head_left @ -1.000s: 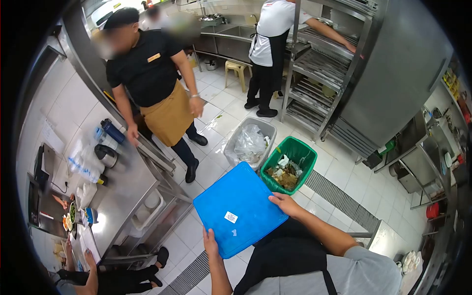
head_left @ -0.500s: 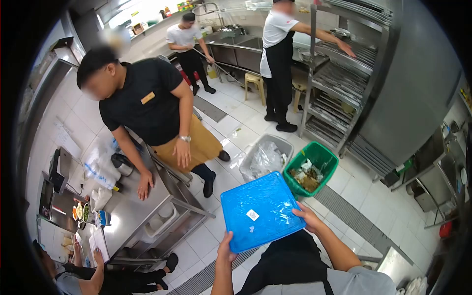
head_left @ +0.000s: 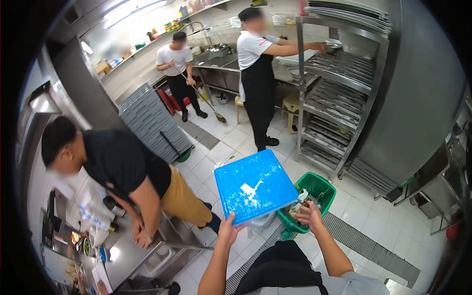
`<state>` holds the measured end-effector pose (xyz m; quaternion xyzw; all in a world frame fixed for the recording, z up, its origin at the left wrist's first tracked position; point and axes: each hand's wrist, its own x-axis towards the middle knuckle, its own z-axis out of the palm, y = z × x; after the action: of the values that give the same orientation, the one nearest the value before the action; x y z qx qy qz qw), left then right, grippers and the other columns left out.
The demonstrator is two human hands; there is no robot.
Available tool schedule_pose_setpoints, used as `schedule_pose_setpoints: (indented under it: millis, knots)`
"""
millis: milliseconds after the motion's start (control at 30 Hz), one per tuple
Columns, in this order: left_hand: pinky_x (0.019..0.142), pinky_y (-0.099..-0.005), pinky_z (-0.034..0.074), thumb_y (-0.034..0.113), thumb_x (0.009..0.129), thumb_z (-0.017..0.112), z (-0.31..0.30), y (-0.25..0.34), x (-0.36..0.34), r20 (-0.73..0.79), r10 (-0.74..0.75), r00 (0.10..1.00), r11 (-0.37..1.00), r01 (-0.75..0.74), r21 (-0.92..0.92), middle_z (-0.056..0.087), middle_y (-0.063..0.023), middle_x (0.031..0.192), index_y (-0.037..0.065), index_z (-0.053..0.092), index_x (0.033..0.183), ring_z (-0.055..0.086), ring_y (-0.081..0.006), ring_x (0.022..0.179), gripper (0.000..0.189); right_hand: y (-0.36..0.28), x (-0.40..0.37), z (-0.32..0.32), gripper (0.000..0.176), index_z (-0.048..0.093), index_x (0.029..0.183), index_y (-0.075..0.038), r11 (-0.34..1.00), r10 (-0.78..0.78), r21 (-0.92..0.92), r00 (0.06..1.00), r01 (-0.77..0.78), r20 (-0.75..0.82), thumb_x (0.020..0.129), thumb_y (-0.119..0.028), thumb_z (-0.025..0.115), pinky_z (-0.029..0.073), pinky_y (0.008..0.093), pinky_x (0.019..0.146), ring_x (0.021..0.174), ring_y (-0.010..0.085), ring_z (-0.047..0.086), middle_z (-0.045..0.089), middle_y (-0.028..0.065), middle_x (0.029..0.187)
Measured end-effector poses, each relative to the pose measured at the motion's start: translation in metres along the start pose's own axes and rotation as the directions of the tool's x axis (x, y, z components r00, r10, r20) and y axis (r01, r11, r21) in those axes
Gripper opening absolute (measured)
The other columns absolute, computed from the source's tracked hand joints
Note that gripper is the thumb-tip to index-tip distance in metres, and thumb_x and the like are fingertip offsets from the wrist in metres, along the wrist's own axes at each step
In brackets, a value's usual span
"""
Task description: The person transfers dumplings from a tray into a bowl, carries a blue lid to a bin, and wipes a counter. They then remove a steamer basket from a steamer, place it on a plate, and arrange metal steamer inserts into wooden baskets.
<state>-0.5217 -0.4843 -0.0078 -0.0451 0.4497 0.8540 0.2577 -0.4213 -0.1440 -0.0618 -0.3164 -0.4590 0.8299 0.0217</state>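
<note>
A blue square plastic lid [head_left: 253, 189] with a wet, shiny face and a white sticker is held out in front of me, tilted. My left hand [head_left: 230, 229] grips its lower left edge, thumb on top. Off the lid, my right hand [head_left: 309, 216] has its fingers apart and holds nothing; it appears in front of the green bin [head_left: 325, 189], which contains food scraps and crumpled waste. Part of a pale bin [head_left: 260, 221] shows beneath the lid, the rest being hidden by it.
A metal rack [head_left: 339, 98] stands ahead to the right, where a person in a black apron [head_left: 258, 93] reaches for a bowl. Farther back, a person with a broom [head_left: 177, 64] stands near stacked grey crates [head_left: 152, 123]. Another person leans on the steel counter [head_left: 123, 260] at left.
My right hand has let go of the lid and moved down beside it. The person at left has leaned farther over the counter. The aproned person's hand has reached a bowl.
</note>
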Motion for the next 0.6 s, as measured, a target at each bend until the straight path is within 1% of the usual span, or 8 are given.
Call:
schedule_pose_setpoints:
  millis: [33,100,167,200,400,433,567,600]
  knots:
    - [0.096,-0.0567,0.053,0.026,0.099,0.058,0.01,0.007,0.022,0.015,0.014,1.0,1.0,-0.014,0.002,0.05,-0.0196,0.14,0.004,0.034,0.143,0.057,-0.0398,0.12,0.054,0.002,0.01,-0.014,0.063,0.034,0.147,-0.01,0.999,0.032,-0.04,0.998,-0.034,-0.053,0.101,-0.051,0.044,0.059,0.0438,0.073,0.089,0.0346,0.07,0.058,0.0206,0.131]
    - [0.095,-0.0559,0.054,0.026,0.1,0.057,0.019,0.021,0.048,-0.012,0.065,0.998,0.998,-0.065,-0.015,0.05,-0.0194,0.139,0.006,0.033,0.143,0.058,-0.0397,0.118,0.053,0.012,0.014,-0.044,0.057,0.037,0.145,-0.009,0.994,0.052,-0.088,0.997,-0.058,-0.063,0.102,-0.046,0.044,0.059,0.0419,0.071,0.09,0.0351,0.07,0.058,0.0201,0.129]
    - [0.094,-0.0559,0.054,0.024,0.1,0.055,0.031,0.034,0.077,-0.03,0.063,0.998,0.996,-0.064,-0.06,0.049,-0.0192,0.139,0.006,0.033,0.143,0.057,-0.0398,0.119,0.051,0.024,0.015,-0.072,0.054,0.038,0.145,-0.009,0.993,0.095,-0.066,0.994,-0.099,-0.056,0.102,-0.043,0.044,0.058,0.0421,0.071,0.088,0.034,0.069,0.06,0.0197,0.126]
    - [0.094,-0.0559,0.054,0.024,0.1,0.055,0.031,0.041,0.09,-0.044,0.091,0.995,0.993,-0.095,-0.075,0.049,-0.0192,0.139,0.006,0.033,0.143,0.057,-0.0398,0.119,0.051,0.029,0.008,-0.082,0.059,0.035,0.147,-0.008,0.99,0.106,-0.086,0.992,-0.112,-0.075,0.102,-0.044,0.043,0.054,0.0489,0.081,0.097,0.0392,0.064,0.056,0.0196,0.132]
    - [0.093,-0.0572,0.055,0.022,0.1,0.055,0.007,0.094,0.171,-0.053,0.155,0.986,0.972,-0.162,-0.171,0.048,-0.0184,0.14,0.007,0.034,0.141,0.054,-0.04,0.123,0.048,0.079,0.001,-0.135,0.052,0.039,0.142,-0.006,0.97,0.22,-0.027,0.924,-0.24,-0.313,0.1,-0.034,0.045,0.06,0.0466,0.064,0.081,0.0394,0.067,0.058,0.0228,0.123]
    - [0.092,-0.0579,0.055,0.022,0.1,0.055,0.004,0.108,0.186,-0.073,0.206,0.976,0.963,-0.216,-0.161,0.048,-0.0183,0.14,0.008,0.034,0.141,0.054,-0.0401,0.123,0.048,0.086,0.001,-0.142,0.049,0.042,0.14,-0.005,0.966,0.241,-0.006,0.907,-0.259,-0.345,0.1,-0.033,0.046,0.06,0.0458,0.061,0.08,0.0397,0.068,0.06,0.0226,0.12]
    - [0.087,-0.06,0.057,0.023,0.099,0.057,-0.021,0.176,0.258,-0.11,0.318,0.942,0.933,-0.331,-0.143,0.047,-0.0188,0.14,0.01,0.033,0.142,0.055,-0.0428,0.12,0.05,0.111,0.0,-0.164,0.045,0.044,0.136,-0.005,0.965,0.242,0.004,0.88,-0.263,-0.408,0.099,-0.029,0.048,0.061,0.0478,0.06,0.081,0.0401,0.068,0.061,0.0231,0.117]
    - [0.087,-0.0601,0.057,0.024,0.099,0.058,-0.026,0.194,0.271,-0.13,0.351,0.927,0.921,-0.367,-0.131,0.046,-0.019,0.14,0.009,0.033,0.142,0.055,-0.0437,0.119,0.052,0.122,-0.004,-0.174,0.06,0.035,0.144,-0.004,0.968,0.232,0.007,0.891,-0.249,-0.391,0.097,-0.037,0.052,0.058,0.0517,0.07,0.093,0.0419,0.065,0.055,0.0246,0.128]
